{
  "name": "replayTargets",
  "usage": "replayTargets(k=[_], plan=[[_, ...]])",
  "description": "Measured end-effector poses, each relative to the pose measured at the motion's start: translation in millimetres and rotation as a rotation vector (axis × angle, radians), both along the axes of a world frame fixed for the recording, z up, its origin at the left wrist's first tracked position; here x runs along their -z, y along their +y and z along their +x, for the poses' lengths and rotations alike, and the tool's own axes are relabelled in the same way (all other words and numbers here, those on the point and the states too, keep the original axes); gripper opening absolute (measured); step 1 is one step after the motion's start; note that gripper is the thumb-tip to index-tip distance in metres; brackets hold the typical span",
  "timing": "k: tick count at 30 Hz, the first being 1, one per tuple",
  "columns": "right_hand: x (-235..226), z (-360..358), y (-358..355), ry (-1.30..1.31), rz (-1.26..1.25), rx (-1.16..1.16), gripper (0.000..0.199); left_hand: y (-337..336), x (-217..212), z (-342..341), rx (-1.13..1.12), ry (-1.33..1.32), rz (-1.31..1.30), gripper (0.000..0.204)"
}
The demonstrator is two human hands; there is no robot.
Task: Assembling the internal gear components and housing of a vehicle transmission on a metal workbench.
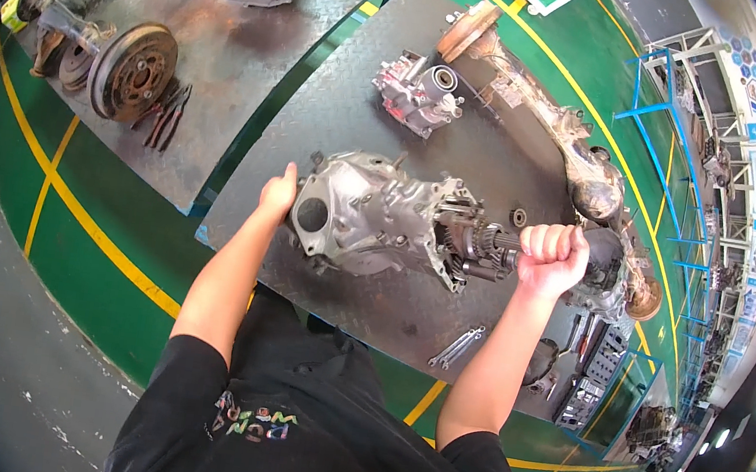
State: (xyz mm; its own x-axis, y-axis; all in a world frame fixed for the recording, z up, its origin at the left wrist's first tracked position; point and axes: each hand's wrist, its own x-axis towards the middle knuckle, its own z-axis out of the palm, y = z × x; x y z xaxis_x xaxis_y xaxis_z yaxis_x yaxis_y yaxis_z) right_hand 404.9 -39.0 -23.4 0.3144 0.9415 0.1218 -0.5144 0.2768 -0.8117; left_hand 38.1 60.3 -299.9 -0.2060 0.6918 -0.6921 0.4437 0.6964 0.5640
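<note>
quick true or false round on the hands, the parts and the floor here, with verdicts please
1. The right hand is closed around the gear shaft. True.
2. The left hand is holding a wrench. False: it is at the left end of the metal housing.
3. Wrenches lie on the bench. True.
4. The floor is plain red. False: it is green and grey with yellow lines.

Gearbox housing [367, 211], wrenches [456, 347] on metal workbench [496, 170]
</note>
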Motion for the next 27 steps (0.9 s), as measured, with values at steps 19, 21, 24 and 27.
replayTargets(k=[19, 21, 24, 27], plan=[[49, 42, -178, 0.178, 0.173, 0.270, 0.045, -27, -89, 41, 0.369, 0.159, 0.334, 0.074], [55, 44, -193, 0.196, 0.180, 0.299, 0.045, -28, -95, 46, 0.362, 0.118, 0.331, 0.073], [59, 41, -212, 0.301, 0.112, 0.489, 0.046, -39, -107, 51, 0.414, 0.054, 0.332, 0.073], [79, 47, -238, 0.413, 0.130, 0.584, 0.045, -49, -109, 59, 0.454, 0.003, 0.343, 0.069]])
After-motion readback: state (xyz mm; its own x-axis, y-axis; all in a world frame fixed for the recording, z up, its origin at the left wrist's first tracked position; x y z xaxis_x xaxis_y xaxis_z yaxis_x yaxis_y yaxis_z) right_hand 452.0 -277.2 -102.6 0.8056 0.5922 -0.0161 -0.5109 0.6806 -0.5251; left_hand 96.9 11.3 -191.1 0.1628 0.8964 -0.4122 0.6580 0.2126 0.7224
